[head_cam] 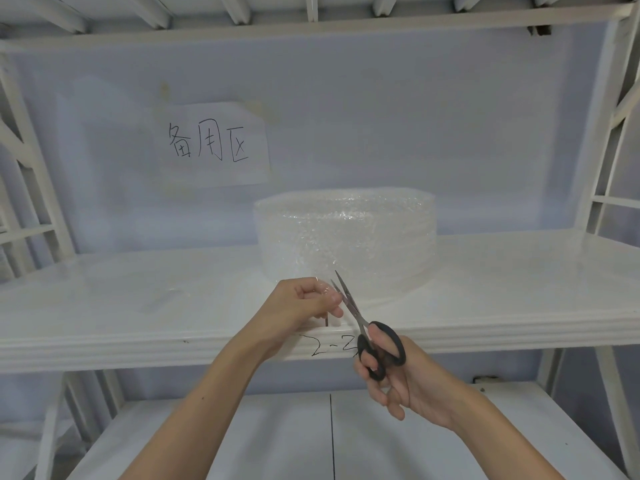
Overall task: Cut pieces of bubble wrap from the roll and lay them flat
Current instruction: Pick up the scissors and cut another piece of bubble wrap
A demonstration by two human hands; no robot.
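left hand [308, 301] pinches what seems the bubble wrap [346, 237] edge; right hand [398, 372] grips scissors [360, 323], blades parted, pointing up-left beside it.

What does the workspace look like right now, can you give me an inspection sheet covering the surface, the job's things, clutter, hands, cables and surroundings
Surface: white shelf board, glossy, with "2-2" handwritten on its front edge.
Job's things: bubble wrap roll standing on end at mid shelf; loose end of wrap pulled toward the front edge; black-handled scissors, blades slightly open at that end. No cut pieces seen.
Clutter: nothing seen.
Hands: left hand pinches the loose end; right hand has a grip on the scissors, fingers through the loops.
Cables: nothing seen.
Surroundings: white metal rack frame; paper sign with handwritten characters on the pale back wall; lower shelf beneath.
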